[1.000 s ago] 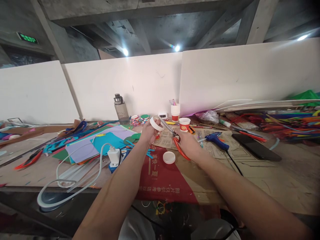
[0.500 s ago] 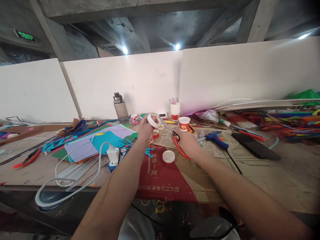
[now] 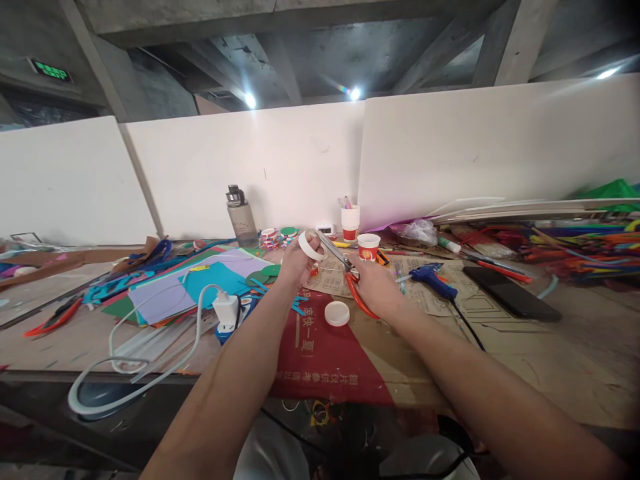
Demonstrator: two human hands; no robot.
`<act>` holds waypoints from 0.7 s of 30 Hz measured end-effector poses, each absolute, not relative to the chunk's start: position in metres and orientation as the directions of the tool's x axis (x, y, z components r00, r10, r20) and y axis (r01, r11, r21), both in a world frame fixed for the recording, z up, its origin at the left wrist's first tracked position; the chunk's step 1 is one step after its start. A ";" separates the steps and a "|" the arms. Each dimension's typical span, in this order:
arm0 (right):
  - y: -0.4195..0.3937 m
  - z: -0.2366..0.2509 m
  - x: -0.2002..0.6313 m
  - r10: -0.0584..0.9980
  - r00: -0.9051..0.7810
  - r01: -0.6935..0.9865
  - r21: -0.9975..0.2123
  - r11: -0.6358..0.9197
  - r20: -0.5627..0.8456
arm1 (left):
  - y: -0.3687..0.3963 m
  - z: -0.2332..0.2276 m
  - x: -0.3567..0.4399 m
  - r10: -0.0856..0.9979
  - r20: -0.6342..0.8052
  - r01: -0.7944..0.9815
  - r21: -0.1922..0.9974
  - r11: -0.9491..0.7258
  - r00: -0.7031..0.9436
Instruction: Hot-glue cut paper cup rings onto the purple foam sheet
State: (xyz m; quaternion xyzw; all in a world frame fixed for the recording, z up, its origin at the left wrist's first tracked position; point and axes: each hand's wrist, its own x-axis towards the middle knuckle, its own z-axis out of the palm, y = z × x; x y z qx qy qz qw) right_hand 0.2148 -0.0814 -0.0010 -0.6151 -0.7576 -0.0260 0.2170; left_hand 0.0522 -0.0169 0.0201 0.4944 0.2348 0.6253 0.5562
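Above the middle of the worktop [image 3: 550, 347], a white tape roll [image 3: 311, 245] is gripped in the left hand [image 3: 296, 262], raised clear of the surface. Red-handled scissors [image 3: 350, 277] are grasped by the right hand [image 3: 376, 288], with the blades pointed up and left so that their tips reach the roll; whether the blades are parted cannot be told. Below the hands, a white lid [image 3: 337, 313] lies on a red printed sheet [image 3: 325, 357]. A red-and-white paper cup [image 3: 369, 247] stands just behind the scissors. A blue glue gun [image 3: 434, 280] and a black phone [image 3: 511, 293] lie to the right, coloured paper sheets [image 3: 200, 283] and a white charger [image 3: 226, 310] to the left.
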 end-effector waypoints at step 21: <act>-0.085 0.001 0.215 0.922 -0.169 0.942 -0.216 0.255 0.348 | -0.015 0.017 0.049 0.875 0.481 -0.316 0.840 -0.440 0.059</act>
